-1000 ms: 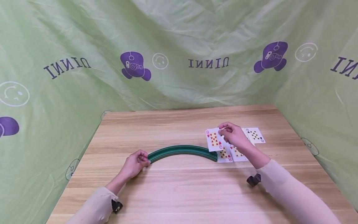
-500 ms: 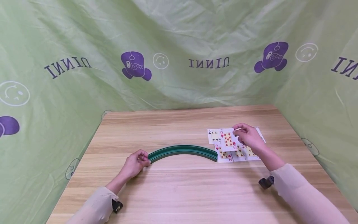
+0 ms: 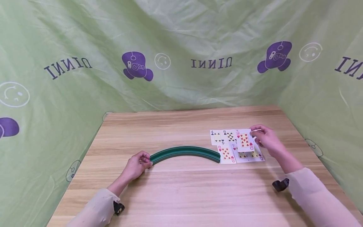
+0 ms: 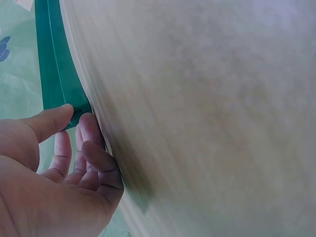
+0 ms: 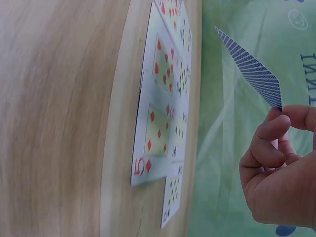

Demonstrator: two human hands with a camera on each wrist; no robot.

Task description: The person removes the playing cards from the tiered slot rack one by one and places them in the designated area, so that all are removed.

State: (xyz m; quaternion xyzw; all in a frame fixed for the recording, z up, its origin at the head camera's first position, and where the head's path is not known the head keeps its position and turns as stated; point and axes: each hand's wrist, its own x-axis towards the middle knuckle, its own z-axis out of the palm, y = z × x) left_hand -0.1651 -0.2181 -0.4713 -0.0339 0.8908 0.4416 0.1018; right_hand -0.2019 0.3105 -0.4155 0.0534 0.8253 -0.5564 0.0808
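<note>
In the head view my left hand pinches the left end of a curved green card holder that lies on the table. The left wrist view shows thumb and fingers at the end of that holder. My right hand pinches the upper right corner of a nine of hearts, raised over face-up cards. Its striped back shows in the right wrist view. Below lie an eight of hearts, a seven of hearts and a five of diamonds.
Behind them is a row of black-suited cards, including a four and an eight. The left cards lie against the holder's right end. Green printed cloth surrounds the wooden table at the back and sides.
My right hand has carried the nine of hearts to the right across the cards, uncovering the black four, then the black eight. The left hand and the holder stay in place.
</note>
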